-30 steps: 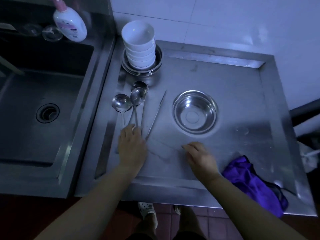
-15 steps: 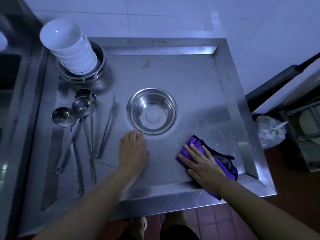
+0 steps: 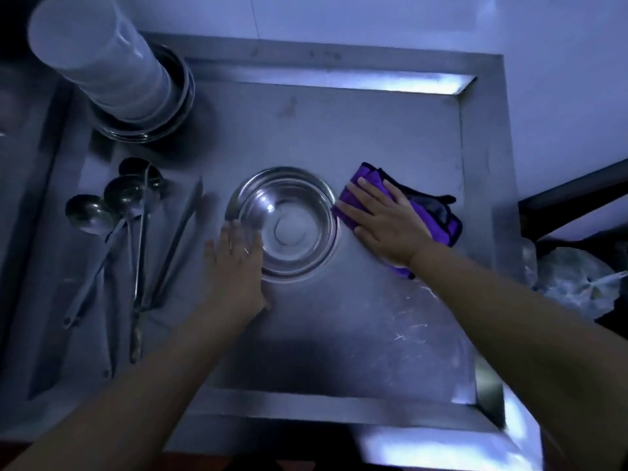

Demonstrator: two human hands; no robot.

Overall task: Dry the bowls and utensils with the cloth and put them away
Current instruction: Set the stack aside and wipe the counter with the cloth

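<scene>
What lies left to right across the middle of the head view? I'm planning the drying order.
Spoons → tongs → left hand → steel bowl → right hand on the purple cloth.

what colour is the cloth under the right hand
Purple with black trim, seen in the head view: cloth.

Single head-worn view, looking steeply down from close above, steel counter (image 3: 339, 137) filling the picture, white wall at far edge, floor at near edge
</scene>
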